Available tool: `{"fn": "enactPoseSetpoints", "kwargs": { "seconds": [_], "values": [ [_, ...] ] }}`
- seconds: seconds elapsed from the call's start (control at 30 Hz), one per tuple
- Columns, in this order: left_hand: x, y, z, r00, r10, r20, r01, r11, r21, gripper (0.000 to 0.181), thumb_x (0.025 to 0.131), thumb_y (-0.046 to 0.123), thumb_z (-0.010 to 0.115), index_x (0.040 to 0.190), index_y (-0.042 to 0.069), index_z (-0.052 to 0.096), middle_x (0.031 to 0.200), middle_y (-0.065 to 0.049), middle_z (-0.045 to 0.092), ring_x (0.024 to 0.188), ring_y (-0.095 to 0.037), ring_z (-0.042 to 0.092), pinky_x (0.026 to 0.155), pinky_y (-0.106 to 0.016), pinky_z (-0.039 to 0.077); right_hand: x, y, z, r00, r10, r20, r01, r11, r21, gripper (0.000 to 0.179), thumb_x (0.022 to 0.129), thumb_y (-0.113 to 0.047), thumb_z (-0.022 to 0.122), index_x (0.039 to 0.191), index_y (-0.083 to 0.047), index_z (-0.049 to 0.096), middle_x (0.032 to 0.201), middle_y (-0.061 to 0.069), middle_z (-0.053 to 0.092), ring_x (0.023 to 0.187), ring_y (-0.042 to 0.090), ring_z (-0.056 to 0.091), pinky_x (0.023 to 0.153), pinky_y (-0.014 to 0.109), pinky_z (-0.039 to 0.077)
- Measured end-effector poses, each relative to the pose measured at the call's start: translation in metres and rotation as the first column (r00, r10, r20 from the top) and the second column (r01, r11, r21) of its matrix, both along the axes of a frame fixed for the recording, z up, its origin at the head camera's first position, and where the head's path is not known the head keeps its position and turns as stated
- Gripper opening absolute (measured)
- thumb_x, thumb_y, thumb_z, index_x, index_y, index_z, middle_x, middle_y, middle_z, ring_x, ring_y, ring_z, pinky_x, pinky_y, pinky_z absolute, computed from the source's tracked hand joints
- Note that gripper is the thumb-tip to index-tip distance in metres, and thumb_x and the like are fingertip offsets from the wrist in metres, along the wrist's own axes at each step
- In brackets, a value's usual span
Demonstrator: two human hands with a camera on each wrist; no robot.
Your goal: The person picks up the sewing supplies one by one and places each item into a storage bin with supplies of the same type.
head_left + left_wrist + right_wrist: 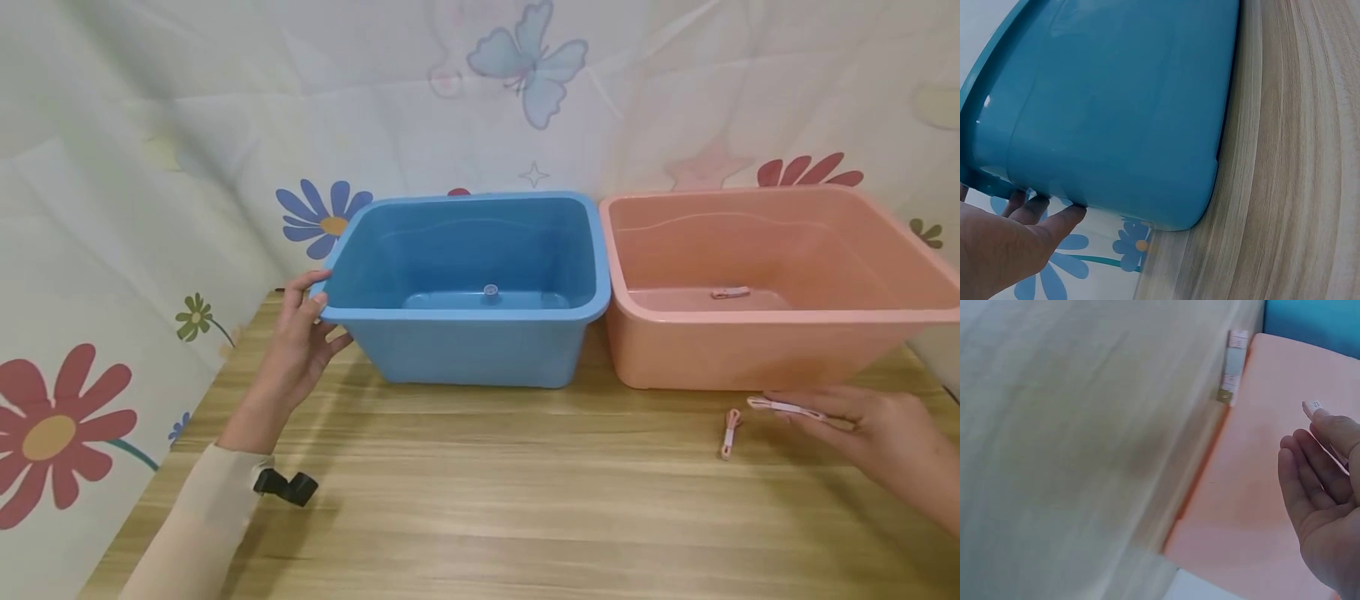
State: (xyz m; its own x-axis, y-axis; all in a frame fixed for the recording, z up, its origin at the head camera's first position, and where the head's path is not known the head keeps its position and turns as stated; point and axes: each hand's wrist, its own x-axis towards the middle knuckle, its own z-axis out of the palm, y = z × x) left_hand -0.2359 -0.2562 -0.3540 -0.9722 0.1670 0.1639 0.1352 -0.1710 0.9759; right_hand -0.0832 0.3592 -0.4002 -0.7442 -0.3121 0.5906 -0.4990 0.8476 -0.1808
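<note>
My left hand (300, 333) grips the left rim of a blue plastic tub (465, 350), thumb over the edge and fingers underneath. A small round whitish piece (491, 290) lies on that tub's floor. In front of the pink tub (750, 354), my right hand (877, 421) pinches a folded, pale tape measure (786, 408) between thumb and fingers; printed markings show on its end (1312, 407) in the right wrist view. A second folded tape measure (730, 434), pinkish, lies on the table just left of this hand. Another small folded strip (731, 292) rests inside the pink tub.
Both tubs stand side by side at the back of the wood-grain table (480, 500), rims close together. Behind them hangs a white curtain (225, 100) with flowers and a butterfly. A black strap piece (287, 487) sits on the left sleeve.
</note>
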Motion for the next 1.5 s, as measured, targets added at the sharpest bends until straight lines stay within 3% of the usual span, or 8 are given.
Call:
{"fn": "enactPoseSetpoints", "kwargs": {
  "seconds": [0.13,0.37,0.63,0.73,0.87,1.2,1.33,1.5],
  "values": [
    [0.001,-0.001,0.000,1.000,0.002,-0.007,-0.002,1.000,0.005,0.034,0.107,0.023,0.046,0.140,0.031,0.040,0.161,-0.005,0.019,0.140,-0.039,0.038,0.094,-0.039,0.050,-0.004,-0.006,0.010,0.998,0.030,-0.061,-0.030,1.000,-0.009,0.073,0.091,-0.069,0.046,0.085,-0.005,0.082,0.073,0.013,0.074,0.063,-0.010,0.061,0.048,0.012,0.044],
    [0.001,-0.001,0.000,1.000,0.001,-0.008,-0.001,1.000,0.008,0.034,0.107,0.023,0.046,0.140,0.030,0.040,0.161,-0.005,0.019,0.140,-0.040,0.038,0.095,-0.040,0.049,-0.002,-0.013,0.025,0.996,0.028,-0.085,-0.032,0.999,-0.040,0.054,0.092,-0.068,0.053,0.100,-0.024,0.083,0.095,-0.018,0.069,0.073,-0.021,0.057,0.051,0.010,0.042],
    [-0.002,-0.001,-0.001,1.000,0.004,-0.015,-0.003,1.000,0.018,0.034,0.106,0.023,0.046,0.139,0.031,0.041,0.160,-0.005,0.020,0.140,-0.040,0.038,0.100,-0.047,0.044,-0.003,-0.019,0.042,0.990,0.071,-0.124,-0.077,0.996,-0.047,0.056,0.095,-0.067,0.050,0.105,-0.022,0.082,0.116,-0.039,0.055,0.090,-0.027,0.052,0.056,0.007,0.042],
    [-0.002,-0.001,-0.001,1.000,0.009,-0.009,-0.009,1.000,0.013,0.034,0.106,0.024,0.046,0.139,0.031,0.041,0.160,-0.005,0.021,0.139,-0.039,0.039,0.099,-0.047,0.044,-0.004,-0.021,0.047,0.985,0.093,-0.145,-0.102,0.993,-0.052,0.055,0.096,-0.065,0.051,0.104,-0.020,0.082,0.116,-0.039,0.056,0.094,-0.028,0.052,0.059,0.005,0.043],
    [-0.003,-0.001,-0.002,1.000,0.009,0.001,-0.009,1.000,0.012,0.034,0.106,0.024,0.047,0.139,0.031,0.041,0.160,-0.005,0.022,0.140,-0.038,0.040,0.099,-0.045,0.045,-0.005,-0.023,0.055,0.977,0.160,-0.142,-0.167,0.985,-0.038,0.055,0.101,-0.057,0.051,0.109,-0.012,0.081,0.116,-0.021,0.067,0.095,-0.023,0.058,0.065,0.003,0.044],
    [-0.005,0.000,-0.003,1.000,0.003,0.005,-0.003,1.000,0.018,0.034,0.106,0.024,0.048,0.139,0.032,0.041,0.159,-0.005,0.023,0.140,-0.039,0.039,0.098,-0.044,0.046,-0.009,-0.031,0.076,0.972,0.205,-0.113,-0.212,0.976,-0.057,0.055,0.101,-0.055,0.051,0.114,-0.008,0.078,0.121,-0.021,0.067,0.074,-0.018,0.061,0.063,0.000,0.038],
    [-0.004,0.000,-0.003,1.000,0.006,0.004,-0.006,1.000,0.018,0.034,0.105,0.024,0.049,0.138,0.032,0.041,0.159,-0.005,0.023,0.139,-0.039,0.040,0.096,-0.041,0.049,-0.012,-0.034,0.083,0.968,0.232,-0.095,-0.241,0.965,-0.099,0.055,0.100,-0.053,0.053,0.114,-0.006,0.078,0.118,-0.014,0.071,0.100,-0.017,0.060,0.080,0.001,0.041],
    [-0.003,0.000,-0.003,1.000,0.001,0.006,-0.001,1.000,0.025,0.033,0.106,0.023,0.048,0.137,0.032,0.042,0.159,-0.005,0.023,0.138,-0.039,0.040,0.095,-0.040,0.049,-0.013,-0.034,0.091,0.968,0.250,-0.033,-0.252,0.961,-0.115,0.040,0.102,-0.035,0.059,0.119,-0.002,0.074,0.123,-0.011,0.070,0.111,-0.011,0.060,0.086,0.003,0.042]
  ]
}}
